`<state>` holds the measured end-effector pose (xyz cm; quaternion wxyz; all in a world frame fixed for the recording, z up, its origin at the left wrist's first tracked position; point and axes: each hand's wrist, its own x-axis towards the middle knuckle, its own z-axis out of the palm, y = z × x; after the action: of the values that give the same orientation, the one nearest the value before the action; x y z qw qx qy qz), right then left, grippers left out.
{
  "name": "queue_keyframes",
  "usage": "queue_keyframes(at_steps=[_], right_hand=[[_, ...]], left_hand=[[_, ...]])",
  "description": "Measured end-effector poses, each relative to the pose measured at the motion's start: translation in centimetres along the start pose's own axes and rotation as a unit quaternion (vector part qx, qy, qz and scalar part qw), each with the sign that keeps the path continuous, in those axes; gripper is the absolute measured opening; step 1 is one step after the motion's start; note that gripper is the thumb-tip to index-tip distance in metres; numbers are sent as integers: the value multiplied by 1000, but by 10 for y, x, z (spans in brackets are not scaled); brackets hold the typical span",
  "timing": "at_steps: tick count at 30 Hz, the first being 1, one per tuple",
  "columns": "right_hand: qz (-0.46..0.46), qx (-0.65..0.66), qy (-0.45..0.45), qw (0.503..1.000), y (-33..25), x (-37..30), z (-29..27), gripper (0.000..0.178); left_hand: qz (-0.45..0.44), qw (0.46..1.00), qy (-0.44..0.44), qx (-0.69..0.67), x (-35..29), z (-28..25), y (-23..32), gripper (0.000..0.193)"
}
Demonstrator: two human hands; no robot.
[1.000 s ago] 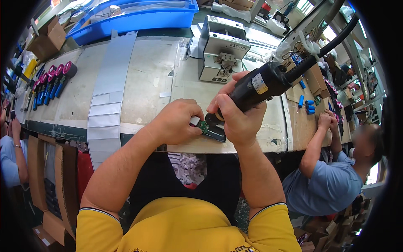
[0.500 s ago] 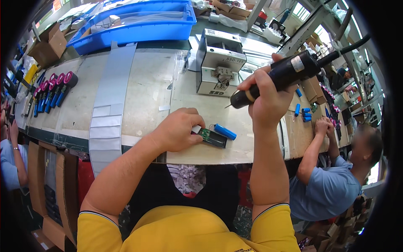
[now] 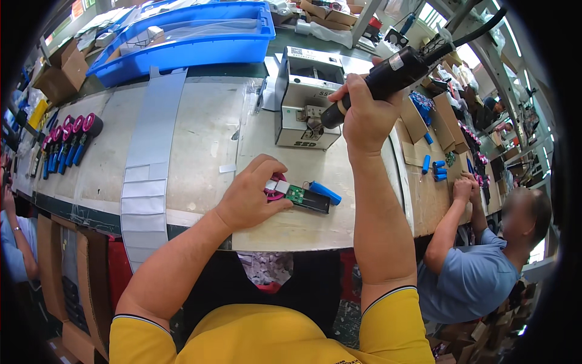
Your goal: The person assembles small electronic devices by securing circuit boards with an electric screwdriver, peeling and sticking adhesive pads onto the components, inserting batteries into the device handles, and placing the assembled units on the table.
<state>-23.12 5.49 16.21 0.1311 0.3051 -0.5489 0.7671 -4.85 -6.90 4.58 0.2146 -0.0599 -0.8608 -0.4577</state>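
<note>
Since the earlier frame the right hand (image 3: 364,115) has lifted the black electric screwdriver (image 3: 388,76) away from the small assembly and carried it up and back, so that its tip now sits at the front opening of the grey screw-feeder box (image 3: 306,97). Its fingers are wrapped tight round the tool's barrel, whose cable runs off toward the upper right.

Meanwhile the left hand (image 3: 251,197) has stayed low on the pale surface (image 3: 200,133), pressing down on a small green circuit board (image 3: 295,194) joined to a black rectangular part (image 3: 315,201). Thumb and forefinger are narrowed onto the left end of the board, where a pink round piece (image 3: 274,187) shows under the fingertips. The board pokes out to the right of the fingers, touching them. A blue cylindrical cell (image 3: 325,192) lies just beside the black part, at its far right edge, apart from both hands.

Farther left on the surface run a long grey strip (image 3: 151,139) and a row of pink-and-blue items (image 3: 70,142). A blue tray (image 3: 182,33) stands at the back. At the right another person in a blue shirt (image 3: 467,279) works with both hands among more blue cells (image 3: 438,171).
</note>
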Motion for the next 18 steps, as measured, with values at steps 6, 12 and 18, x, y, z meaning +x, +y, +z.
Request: queue_keyframes(at_steps=[6,12,18], right_hand=[[6,26,1,1000,10,1,0,53],[13,45,-1,999,13,1,0,53],[9,32,-25,999,12,1,0,53]], left_hand=[[-12,1000,-9,9,1,0,-1,50],[-13,1000,-9,13,2,0,-1,50],[-9,1000,-7,20,2,1,0,50]])
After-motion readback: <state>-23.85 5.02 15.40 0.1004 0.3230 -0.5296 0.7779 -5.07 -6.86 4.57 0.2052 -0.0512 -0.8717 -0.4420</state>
